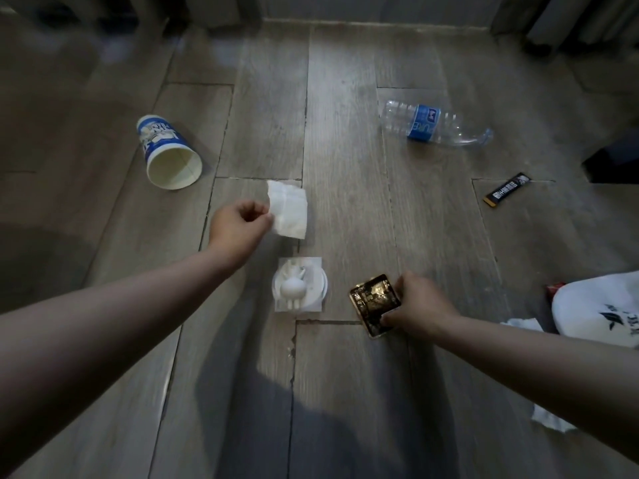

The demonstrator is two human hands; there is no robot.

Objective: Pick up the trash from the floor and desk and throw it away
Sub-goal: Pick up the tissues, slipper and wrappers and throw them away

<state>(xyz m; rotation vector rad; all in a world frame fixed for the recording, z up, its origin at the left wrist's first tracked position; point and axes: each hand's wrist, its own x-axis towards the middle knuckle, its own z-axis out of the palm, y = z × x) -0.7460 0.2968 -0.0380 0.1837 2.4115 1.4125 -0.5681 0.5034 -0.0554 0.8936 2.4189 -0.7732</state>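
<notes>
- The left hand (238, 224) is pinching a white tissue (288, 209) by its left edge, thumb and forefinger closed on it; the sheet is hanging just above centre of the frame, apparently lifted off the wooden floor (345, 133).
- The right hand (420, 305) is closing its fingers around a dark, gold-edged packet (375, 304), lower right of centre; the packet's long axis is running from upper left to lower right, tilted up toward the camera.
- Between the two hands, a clear plastic lid (299, 285) is lying flat on the floor, directly below the tissue; it looks like the nearest piece, slightly closer to the left hand.
- A paper cup (169, 152) is lying on its side at upper left, mouth pointing toward lower right, nearer the left hand.
- An empty water bottle (432, 124) is lying at upper right, long axis roughly left to right, neck pointing right.
- A black sachet (508, 189) is lying at right, slanting up to the right.
- With both hands occupied, I judge that a drop-off is coming before further grabs.
</notes>
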